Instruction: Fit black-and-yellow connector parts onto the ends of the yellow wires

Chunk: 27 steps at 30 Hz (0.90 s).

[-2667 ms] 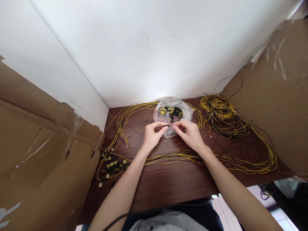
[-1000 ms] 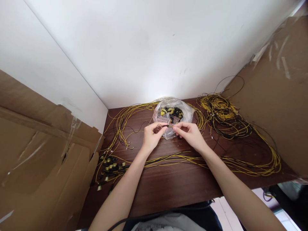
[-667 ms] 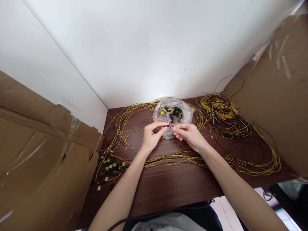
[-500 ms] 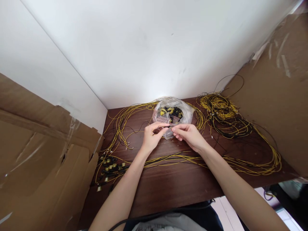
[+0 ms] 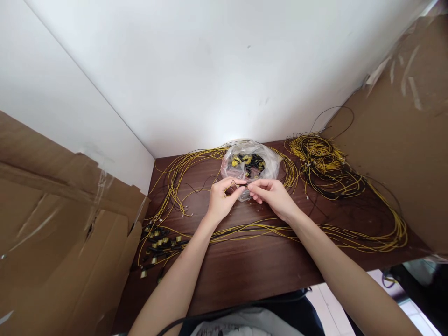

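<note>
My left hand [image 5: 221, 196] pinches a thin dark wire and one end of a small black part [image 5: 244, 185]. Fingertips of my right hand [image 5: 272, 195] are closed at the other end of that part, almost touching the left fingertips. Its exact shape is too small to make out. Just behind both hands stands a clear plastic bag [image 5: 272, 164], its mouth open, with black and yellow pieces [image 5: 248, 162] inside. A fold of the bag shows beneath my fingers.
Yellow and black wires [image 5: 175, 179] curve along the brown table [image 5: 241, 275], in front of and behind my hands. Black parts with brass-coloured ends [image 5: 164, 241] lie left. A tangled wire pile [image 5: 320, 154] sits back right. Cardboard [image 5: 70, 242] and a white wall [image 5: 210, 70] enclose the table.
The fingertips of my two hands have come slightly closer together around the small black part. A dark loop of wire now shows over my left fingers. The view has shifted slightly.
</note>
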### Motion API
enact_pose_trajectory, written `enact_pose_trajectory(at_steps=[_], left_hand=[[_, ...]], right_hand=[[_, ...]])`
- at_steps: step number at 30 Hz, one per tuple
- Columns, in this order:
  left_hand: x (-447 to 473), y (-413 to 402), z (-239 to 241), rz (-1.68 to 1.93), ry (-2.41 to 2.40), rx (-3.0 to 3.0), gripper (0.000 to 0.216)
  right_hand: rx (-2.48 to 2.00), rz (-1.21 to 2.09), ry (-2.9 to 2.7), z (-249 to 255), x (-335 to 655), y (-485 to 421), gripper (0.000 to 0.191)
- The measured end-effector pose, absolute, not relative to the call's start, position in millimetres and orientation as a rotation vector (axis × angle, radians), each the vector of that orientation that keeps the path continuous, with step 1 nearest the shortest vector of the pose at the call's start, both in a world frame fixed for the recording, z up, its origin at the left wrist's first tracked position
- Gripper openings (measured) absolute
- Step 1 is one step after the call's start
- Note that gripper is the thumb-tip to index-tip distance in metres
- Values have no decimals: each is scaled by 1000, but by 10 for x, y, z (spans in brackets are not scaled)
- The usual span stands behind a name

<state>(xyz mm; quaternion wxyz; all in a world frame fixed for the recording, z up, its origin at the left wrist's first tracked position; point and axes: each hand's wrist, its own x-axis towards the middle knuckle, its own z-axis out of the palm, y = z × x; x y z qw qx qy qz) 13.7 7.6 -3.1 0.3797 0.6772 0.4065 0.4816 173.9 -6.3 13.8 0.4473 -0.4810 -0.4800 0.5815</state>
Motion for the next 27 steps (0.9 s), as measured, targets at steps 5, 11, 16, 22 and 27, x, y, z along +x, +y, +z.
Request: enact_pose_trajectory(at_steps=[5,11,16,22,27], left_hand=[[144,85,-34,1252,1113,1672,17],[138,95,-57,1266,1152,1607,18],[139,97,-60,1268,1165,1612,19],[144,97,-64,1275,1169,1606,19],[144,98,-62,1272,1168,1607,20]], right_hand=[[-1268,1210,-1379,145,1794,-53,32],[-1385,714,-1628,186,1862,-59,26],[-1331,623,-1702,236,1854,-86,18],[-1283,678,-1762,252,1842,-102,16],[-1336,775,-1726,245,1835,-94,22]])
